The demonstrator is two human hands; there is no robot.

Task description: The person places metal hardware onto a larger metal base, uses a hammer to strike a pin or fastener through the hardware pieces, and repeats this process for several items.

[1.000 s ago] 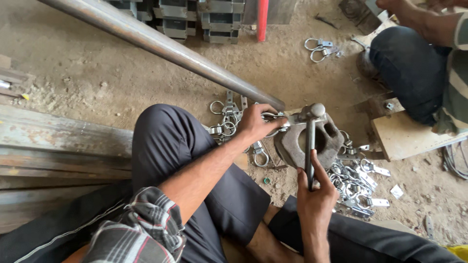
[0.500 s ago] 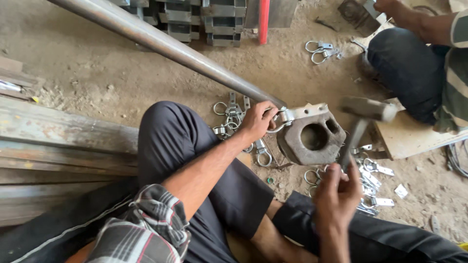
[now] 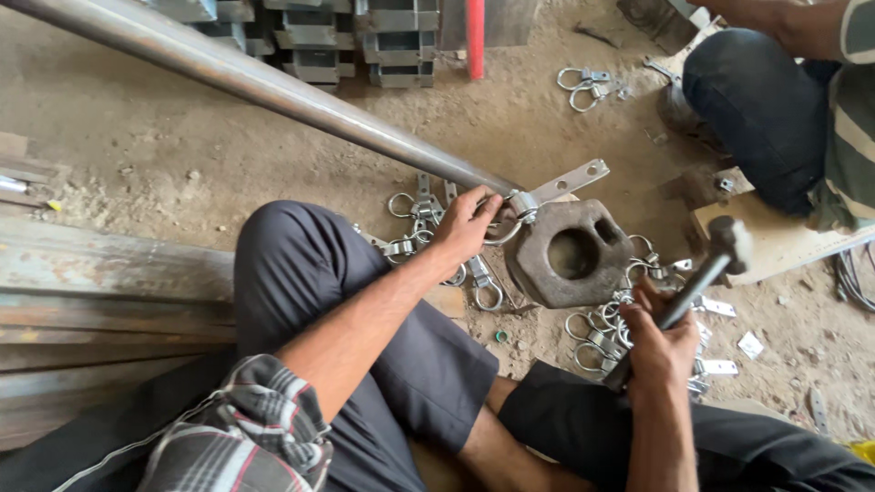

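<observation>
- Head view: the left hand (image 3: 467, 228) pinches a metal ring clamp (image 3: 515, 214) with its fingers, holding it against the near-left edge of a heavy iron block (image 3: 570, 253) with a round hole, lying on the dirt floor (image 3: 182, 146).
- The right hand (image 3: 658, 344) has its fingers wrapped around a hammer (image 3: 702, 273), raised to the right of the block.
- Loose clamps (image 3: 602, 333) lie scattered around the block; a long steel pipe (image 3: 255, 82) runs off to the far left.

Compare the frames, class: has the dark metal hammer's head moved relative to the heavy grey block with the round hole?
Yes. The hammer was above the block earlier; its head is now raised off to the block's right, gripped by the right hand.
</observation>
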